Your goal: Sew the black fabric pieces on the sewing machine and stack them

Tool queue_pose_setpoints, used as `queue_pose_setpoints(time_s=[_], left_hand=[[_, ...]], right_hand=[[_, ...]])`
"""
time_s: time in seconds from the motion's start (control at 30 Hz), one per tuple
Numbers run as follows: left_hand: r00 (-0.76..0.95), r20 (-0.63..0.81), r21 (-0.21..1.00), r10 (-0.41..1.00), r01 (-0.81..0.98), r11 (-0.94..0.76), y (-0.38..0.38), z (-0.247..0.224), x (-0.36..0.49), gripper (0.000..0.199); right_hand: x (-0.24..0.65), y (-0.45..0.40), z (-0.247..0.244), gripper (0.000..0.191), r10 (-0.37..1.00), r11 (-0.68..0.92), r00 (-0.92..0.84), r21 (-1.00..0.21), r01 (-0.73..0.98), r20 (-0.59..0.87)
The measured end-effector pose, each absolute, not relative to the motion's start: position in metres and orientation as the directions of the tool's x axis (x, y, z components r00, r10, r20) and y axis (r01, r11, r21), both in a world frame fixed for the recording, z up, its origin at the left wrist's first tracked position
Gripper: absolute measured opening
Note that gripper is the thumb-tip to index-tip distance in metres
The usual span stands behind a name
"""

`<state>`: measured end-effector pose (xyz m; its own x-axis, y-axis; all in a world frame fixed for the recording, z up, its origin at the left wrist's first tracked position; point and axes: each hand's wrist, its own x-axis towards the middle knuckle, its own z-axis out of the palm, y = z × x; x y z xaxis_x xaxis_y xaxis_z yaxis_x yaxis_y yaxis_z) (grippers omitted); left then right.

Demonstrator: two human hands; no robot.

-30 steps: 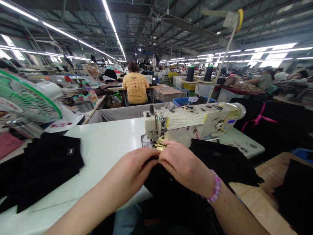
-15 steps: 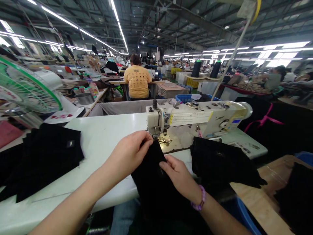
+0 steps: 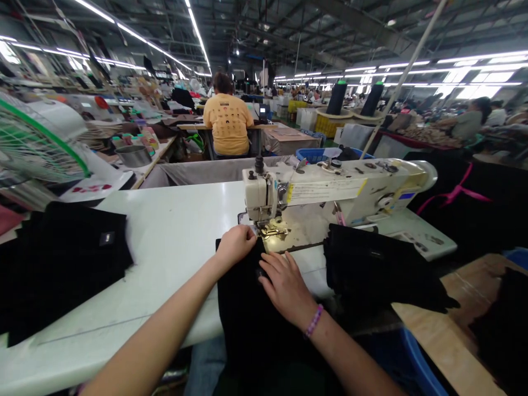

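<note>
A piece of black fabric (image 3: 241,300) hangs from the sewing machine's needle area down over the table's front edge. My left hand (image 3: 236,243) is closed at the fabric's upper edge, thumb and fingers pinched together just left of the presser foot (image 3: 260,224). On the fabric's right side lies my right hand (image 3: 284,283), fingers stretched forward and slightly apart, a purple bead bracelet on the wrist. The white sewing machine (image 3: 322,187) stands directly ahead. The fabric's edge under my left fingertips is hidden.
A stack of black pieces (image 3: 70,258) with a small label lies at left on the white table (image 3: 181,220). Another black stack (image 3: 379,269) sits at right, beside a wooden board (image 3: 445,330). A fan (image 3: 37,143) stands at far left. A person in yellow (image 3: 228,124) sits ahead.
The view has shifted slightly. The fabric now lies flatter and wider beneath my hands. My right hand has gone from pinching the fabric to resting with fingers stretched out on it.
</note>
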<state>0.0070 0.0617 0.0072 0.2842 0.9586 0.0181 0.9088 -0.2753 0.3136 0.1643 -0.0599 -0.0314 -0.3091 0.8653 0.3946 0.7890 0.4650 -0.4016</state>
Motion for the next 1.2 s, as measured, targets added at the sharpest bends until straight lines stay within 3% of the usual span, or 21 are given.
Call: queue_pose_setpoints(time_s=[0.33,0.67,0.87,1.2], left_hand=[[0.197,-0.073,0.351,0.978,0.923,-0.16,0.083,0.012,0.011,0.017],[0.254,-0.12,0.395,0.96,0.899,-0.188,0.089,0.011,0.012,0.014],[0.291,-0.145,0.439,0.946,0.876,-0.202,0.092,0.011,0.008,0.015],[0.225,-0.12,0.426,0.967,0.891,-0.154,0.087,0.012,0.011,0.014]], right_hand=[[0.165,-0.043,-0.032,0.03,0.89,0.434,-0.289,-0.459,0.775,0.353],[0.168,-0.043,-0.026,0.02,0.882,0.446,-0.285,-0.469,0.762,0.376],[0.168,-0.016,-0.023,0.049,0.858,0.493,-0.361,-0.389,0.778,0.366],[0.168,-0.017,-0.023,0.045,0.883,0.445,-0.312,-0.417,0.792,0.35]])
